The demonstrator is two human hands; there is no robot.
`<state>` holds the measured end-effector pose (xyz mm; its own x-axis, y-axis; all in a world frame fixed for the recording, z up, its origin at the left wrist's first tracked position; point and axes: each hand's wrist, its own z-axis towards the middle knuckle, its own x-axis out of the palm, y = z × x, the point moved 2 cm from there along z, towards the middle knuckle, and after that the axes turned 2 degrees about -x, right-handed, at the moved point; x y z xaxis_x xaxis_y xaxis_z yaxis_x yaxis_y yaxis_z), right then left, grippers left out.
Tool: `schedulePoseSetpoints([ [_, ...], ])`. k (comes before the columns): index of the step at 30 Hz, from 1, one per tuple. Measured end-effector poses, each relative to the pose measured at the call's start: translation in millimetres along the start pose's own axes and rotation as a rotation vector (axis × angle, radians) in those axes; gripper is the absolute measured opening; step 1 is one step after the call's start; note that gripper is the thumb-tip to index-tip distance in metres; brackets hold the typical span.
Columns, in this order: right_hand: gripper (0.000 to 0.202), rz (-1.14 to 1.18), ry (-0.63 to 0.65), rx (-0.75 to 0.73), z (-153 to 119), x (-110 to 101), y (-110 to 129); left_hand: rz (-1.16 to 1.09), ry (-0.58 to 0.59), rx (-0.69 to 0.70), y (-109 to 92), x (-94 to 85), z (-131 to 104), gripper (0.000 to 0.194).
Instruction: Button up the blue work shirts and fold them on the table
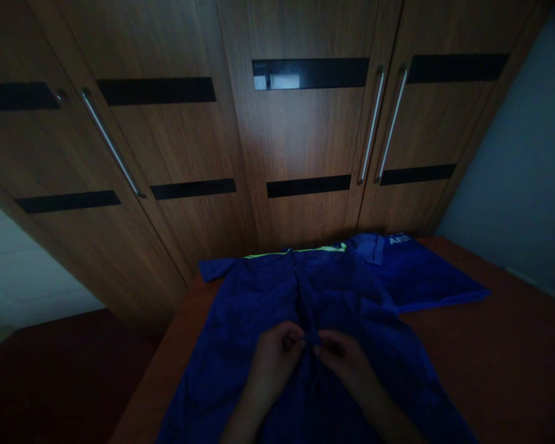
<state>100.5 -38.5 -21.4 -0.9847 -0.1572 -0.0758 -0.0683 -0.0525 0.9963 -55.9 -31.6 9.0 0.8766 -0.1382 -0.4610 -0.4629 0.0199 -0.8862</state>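
Note:
A dark blue short-sleeved garment (254, 308) lies spread with its front up, its sleeves out to the sides and a yellow-green strip along the far end. Down its middle runs the front opening, parted at the upper stretch. My left hand (277, 354) pinches the left edge of this opening between thumb and fingertips. Opposite it, my right hand (345, 357) pinches the right edge the same way. The fingertips of both hands are close together at the centre line. Any button or fastener between them is too dark to make out.
A folded blue item with pale lettering (425, 274) lies by the garment's right sleeve. Both are on a reddish-brown surface (499, 364). Behind stands a wooden wardrobe (300, 135) with long metal handles (372, 126). A bluish wall (513, 185) is on the right.

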Motion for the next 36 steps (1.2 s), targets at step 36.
schedulePoseSetpoints([
  [36, 0.018, -0.194, 0.04, -0.092, -5, 7, -9, 0.071, -0.022, 0.008, 6, 9.1, 0, 0.012],
])
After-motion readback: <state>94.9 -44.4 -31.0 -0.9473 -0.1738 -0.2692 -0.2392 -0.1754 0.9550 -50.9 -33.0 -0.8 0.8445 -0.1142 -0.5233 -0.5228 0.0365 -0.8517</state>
